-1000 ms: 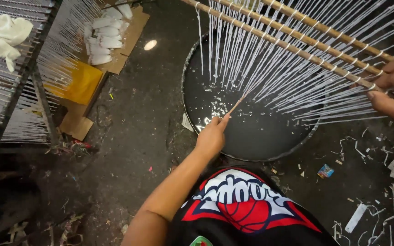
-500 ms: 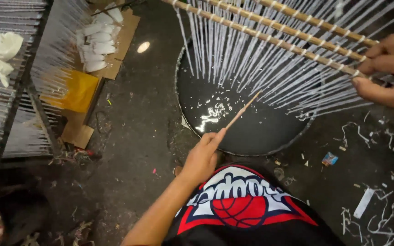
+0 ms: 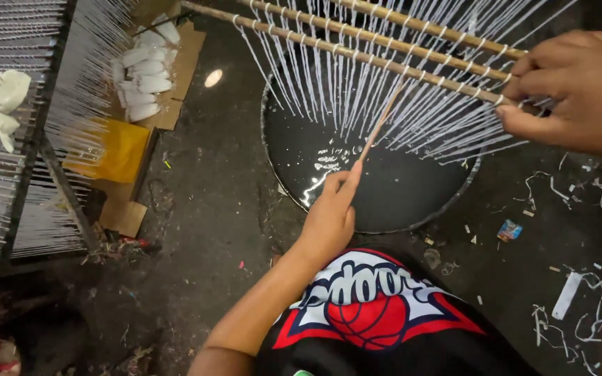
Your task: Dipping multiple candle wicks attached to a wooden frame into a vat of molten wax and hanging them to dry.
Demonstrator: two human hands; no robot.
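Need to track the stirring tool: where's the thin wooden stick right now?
In the head view, the thin wooden stick is center frame, pinched in the left hand, angling up among the hanging white strands above the round dark basin.

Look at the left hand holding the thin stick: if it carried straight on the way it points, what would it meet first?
Probably the hanging white strings: the left hand aims its thin stick up into them, below the bamboo rods. Depth is unclear.
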